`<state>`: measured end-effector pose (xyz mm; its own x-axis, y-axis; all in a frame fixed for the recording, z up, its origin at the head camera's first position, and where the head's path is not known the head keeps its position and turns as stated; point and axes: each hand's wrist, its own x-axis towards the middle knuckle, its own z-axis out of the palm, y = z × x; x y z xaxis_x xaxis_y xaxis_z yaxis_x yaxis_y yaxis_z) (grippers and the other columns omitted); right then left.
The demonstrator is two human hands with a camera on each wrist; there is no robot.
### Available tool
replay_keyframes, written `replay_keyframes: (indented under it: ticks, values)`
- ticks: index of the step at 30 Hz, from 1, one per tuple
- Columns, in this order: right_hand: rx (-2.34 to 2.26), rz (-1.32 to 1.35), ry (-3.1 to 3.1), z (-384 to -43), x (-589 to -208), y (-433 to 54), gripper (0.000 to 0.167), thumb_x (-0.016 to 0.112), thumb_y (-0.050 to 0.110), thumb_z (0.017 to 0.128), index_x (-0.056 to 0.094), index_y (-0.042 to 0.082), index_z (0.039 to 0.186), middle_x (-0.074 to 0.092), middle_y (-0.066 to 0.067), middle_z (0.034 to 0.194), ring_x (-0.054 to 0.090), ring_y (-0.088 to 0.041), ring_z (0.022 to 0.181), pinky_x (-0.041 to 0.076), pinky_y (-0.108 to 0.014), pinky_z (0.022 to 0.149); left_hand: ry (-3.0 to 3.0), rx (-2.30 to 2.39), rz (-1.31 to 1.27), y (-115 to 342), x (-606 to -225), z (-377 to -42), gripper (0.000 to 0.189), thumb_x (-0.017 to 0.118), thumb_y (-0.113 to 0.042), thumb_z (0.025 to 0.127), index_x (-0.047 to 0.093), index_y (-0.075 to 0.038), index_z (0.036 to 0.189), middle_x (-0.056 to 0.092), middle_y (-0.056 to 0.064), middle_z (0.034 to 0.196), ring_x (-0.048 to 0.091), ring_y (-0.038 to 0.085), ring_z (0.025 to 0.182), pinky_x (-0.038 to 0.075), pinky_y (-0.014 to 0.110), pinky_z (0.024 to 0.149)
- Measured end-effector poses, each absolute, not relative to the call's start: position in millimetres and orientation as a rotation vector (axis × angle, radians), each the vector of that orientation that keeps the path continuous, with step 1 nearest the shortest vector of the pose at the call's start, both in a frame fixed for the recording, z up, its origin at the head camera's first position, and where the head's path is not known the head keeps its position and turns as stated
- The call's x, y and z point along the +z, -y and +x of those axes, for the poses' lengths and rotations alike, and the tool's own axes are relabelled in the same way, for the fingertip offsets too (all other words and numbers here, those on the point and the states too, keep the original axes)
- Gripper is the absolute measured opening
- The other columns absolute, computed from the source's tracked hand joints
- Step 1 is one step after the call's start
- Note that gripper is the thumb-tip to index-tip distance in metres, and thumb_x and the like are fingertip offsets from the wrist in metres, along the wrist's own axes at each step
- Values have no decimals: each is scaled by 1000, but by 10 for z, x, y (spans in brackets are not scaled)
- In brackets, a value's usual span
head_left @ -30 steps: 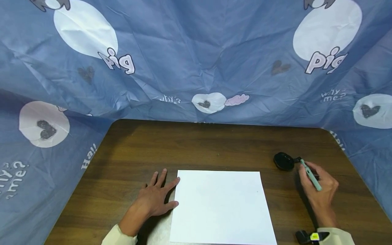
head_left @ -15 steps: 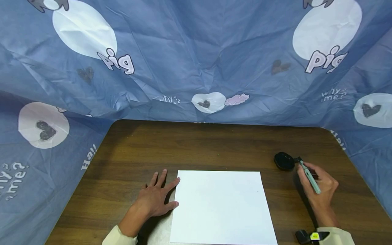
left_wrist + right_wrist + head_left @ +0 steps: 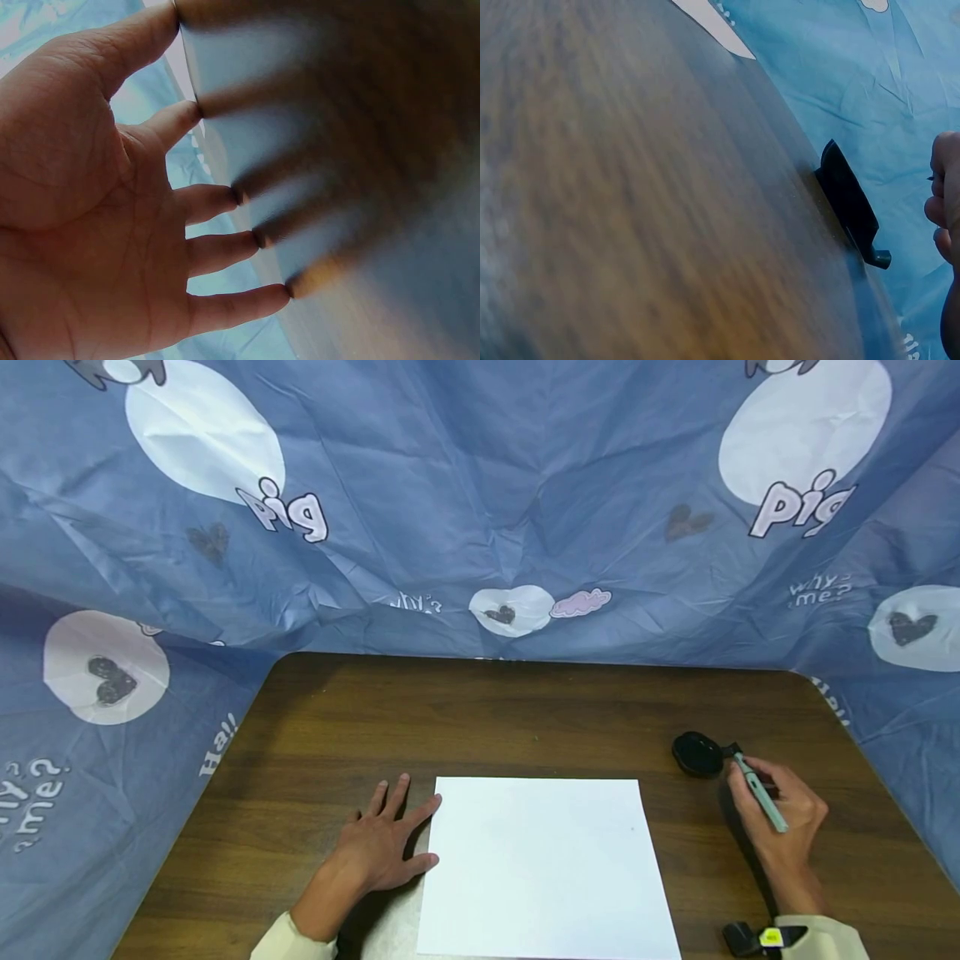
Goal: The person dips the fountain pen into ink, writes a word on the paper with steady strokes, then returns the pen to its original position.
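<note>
My left hand (image 3: pixel 375 847) lies spread at the left edge of a white sheet of paper (image 3: pixel 540 860). Its forefinger and thumb tips touch that edge. In the left wrist view all fingertips of the left hand (image 3: pixel 142 202) meet the shiny tabletop. To the right of the paper, my right hand (image 3: pixel 787 814) pinches a pale green pen (image 3: pixel 763 797), slanted with its upper end toward my wrist. The pen's far end overlaps the short arm of a round black dish (image 3: pixel 697 754). In the right wrist view the dish (image 3: pixel 847 199) stands on the table, and the right hand (image 3: pixel 946 199) shows only partly.
A brown wooden table (image 3: pixel 480 718) carries everything. Blue printed cloth (image 3: pixel 420 510) hangs behind it and at both sides. A pale grey surface (image 3: pixel 393 922) shows left of the paper's lower part. A small black camera (image 3: pixel 742 939) sits at the right wrist.
The pen's upper end has dipped slightly in my right hand. My left hand and the paper stay in place.
</note>
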<state>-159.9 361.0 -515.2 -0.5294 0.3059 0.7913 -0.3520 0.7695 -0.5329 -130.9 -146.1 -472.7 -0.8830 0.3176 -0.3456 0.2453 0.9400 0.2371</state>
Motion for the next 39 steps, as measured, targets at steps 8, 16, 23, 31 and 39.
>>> replay_keyframes:
  ticks: [8,16,23,31,39]
  values:
    - [799,-42,1996,-1613,-5145,-3564,9,75,3,75,74,-4,79,69,-18,73,48,18,68,35,-5,65,-2702,251,410,1468,-4725,-1315,75,61,-60,91,33,-36,156,12,17,165,15,44,149,29,72,102]
    - [880,-204,2086,-1613,-5153,-3508,12,77,5,78,75,-1,88,73,-17,86,53,15,75,37,-8,69,-2699,246,392,1457,-4723,-1323,75,63,-60,90,34,-36,156,13,17,165,16,44,148,29,73,102]
    - [875,-246,2133,-1651,-5194,-3507,14,76,10,82,73,-1,90,72,-15,87,51,16,75,36,-9,69,-2704,237,391,1456,-4720,-1327,75,63,-60,90,34,-36,155,14,16,165,17,44,148,29,73,101]
    - [852,-242,2171,-1694,-5238,-3498,14,76,14,81,73,1,87,72,-11,83,48,17,69,35,-9,67,-2698,224,391,1461,-4719,-1324,75,62,-61,90,33,-37,156,13,16,165,17,44,148,29,73,101]
    - [890,-193,2140,-1741,-5270,-3468,14,79,10,80,74,0,88,72,-12,83,52,16,71,36,-8,66,-2707,226,400,1464,-4734,-1323,75,61,-61,91,33,-37,156,14,17,165,17,44,148,29,73,101]
